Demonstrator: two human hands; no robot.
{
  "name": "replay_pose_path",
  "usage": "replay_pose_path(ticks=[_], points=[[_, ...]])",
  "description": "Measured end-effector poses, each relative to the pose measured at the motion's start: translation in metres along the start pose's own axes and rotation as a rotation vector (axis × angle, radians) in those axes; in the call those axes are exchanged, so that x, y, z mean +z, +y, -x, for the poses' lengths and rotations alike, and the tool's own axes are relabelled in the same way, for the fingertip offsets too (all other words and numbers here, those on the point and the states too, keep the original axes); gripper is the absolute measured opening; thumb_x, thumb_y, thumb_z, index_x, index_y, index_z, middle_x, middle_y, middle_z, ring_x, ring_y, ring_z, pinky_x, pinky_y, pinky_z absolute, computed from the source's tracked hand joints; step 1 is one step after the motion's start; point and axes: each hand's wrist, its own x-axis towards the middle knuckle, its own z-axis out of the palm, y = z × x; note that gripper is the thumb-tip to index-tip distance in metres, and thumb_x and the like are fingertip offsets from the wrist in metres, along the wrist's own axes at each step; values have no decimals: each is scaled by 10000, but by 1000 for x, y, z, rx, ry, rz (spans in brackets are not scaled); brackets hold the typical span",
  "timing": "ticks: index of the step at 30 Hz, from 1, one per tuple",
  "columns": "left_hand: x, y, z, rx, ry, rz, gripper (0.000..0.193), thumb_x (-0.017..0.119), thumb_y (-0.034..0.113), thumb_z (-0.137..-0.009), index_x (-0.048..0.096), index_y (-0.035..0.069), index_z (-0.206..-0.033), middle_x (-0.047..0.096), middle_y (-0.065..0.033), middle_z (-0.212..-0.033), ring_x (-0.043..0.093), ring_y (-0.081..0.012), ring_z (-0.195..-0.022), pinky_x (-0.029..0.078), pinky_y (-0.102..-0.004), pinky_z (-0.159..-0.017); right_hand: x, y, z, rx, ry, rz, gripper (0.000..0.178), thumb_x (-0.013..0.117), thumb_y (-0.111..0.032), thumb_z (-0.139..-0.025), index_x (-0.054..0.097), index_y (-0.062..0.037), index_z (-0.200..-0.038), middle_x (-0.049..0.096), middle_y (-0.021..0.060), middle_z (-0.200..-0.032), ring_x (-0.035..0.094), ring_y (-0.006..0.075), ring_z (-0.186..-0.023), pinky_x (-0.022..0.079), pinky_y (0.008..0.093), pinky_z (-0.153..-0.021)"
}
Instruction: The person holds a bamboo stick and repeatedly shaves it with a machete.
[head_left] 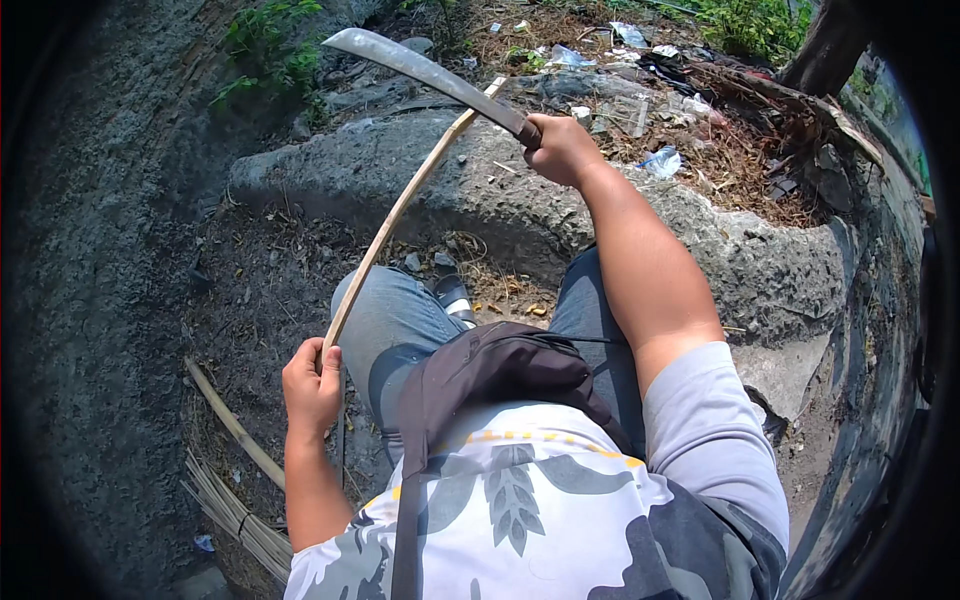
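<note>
My right hand (562,150) is closed round the dark handle of a machete (425,75), whose long curved blade points up and to the left. A long, thin wooden strip (385,228), probably split bamboo, is gripped near its lower end by my left hand (312,388), with the thumb along it. The strip rises at a slant past my knee, and its far end lies just by the blade near the machete's handle. Whether blade and strip touch, I cannot tell.
A low concrete ledge (400,180) crosses in front of my knees, with litter (660,160) and dry leaves behind it. A rough wall (100,300) stands at left. A bundle of thin sticks (235,515) and a wooden pole (235,425) lie by my left arm. A tree trunk (825,50) is far right.
</note>
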Motion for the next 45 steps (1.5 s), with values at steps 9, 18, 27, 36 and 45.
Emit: replay_pose_path(ticks=[9, 18, 27, 36, 45], points=[[-3, 2, 3, -17, 27, -38, 253, 700, 262, -999, 686, 10, -1005, 625, -76, -700, 562, -178, -603, 458, -339, -590, 13, 24, 1, 21, 76, -188, 328, 831, -271, -812, 676, -46, -993, 713, 98, -885, 641, 213, -808, 517, 369, -770], [13, -19, -10, 47, 7, 166, 280, 622, 289, -1068, 665, 13, -1068, 619, -29, -742, 571, -133, -638, 452, -300, -593, 26, 17, -4, 228, 45, -603, 304, 840, -244, -834, 645, -47, -959, 671, 45, -820, 622, 152, -699, 498, 338, -637], [28, 30, -104, 114, -147, 1015, 416, 426, 421, -1136, 608, 49, -1184, 572, -6, -822, 516, -65, -690, 445, -204, -632, 21, -5, 6, 388, -27, -1205, 216, 784, -178, -901, 587, -91, -892, 592, -1, -753, 541, 112, -607, 454, 291, -583], [95, 86, -162, 6, 102, 1226, 319, 366, 301, -1158, 489, 56, -1321, 655, -100, -1129, 671, -200, -949, 552, -366, -904, 26, -31, 22, 184, -75, -1111, 314, 851, -228, -854, 594, -63, -928, 611, 13, -796, 607, 121, -621, 507, 297, -566], [127, 89, -144, 22, 67, 1051, 282, 373, 288, -1160, 538, 113, -1306, 672, -41, -1220, 628, -168, -1092, 498, -341, -939, 30, -45, 30, 142, -403, -1054, 282, 822, -208, -870, 576, -97, -951, 768, 124, -1029, 594, 119, -631, 489, 287, -566]])
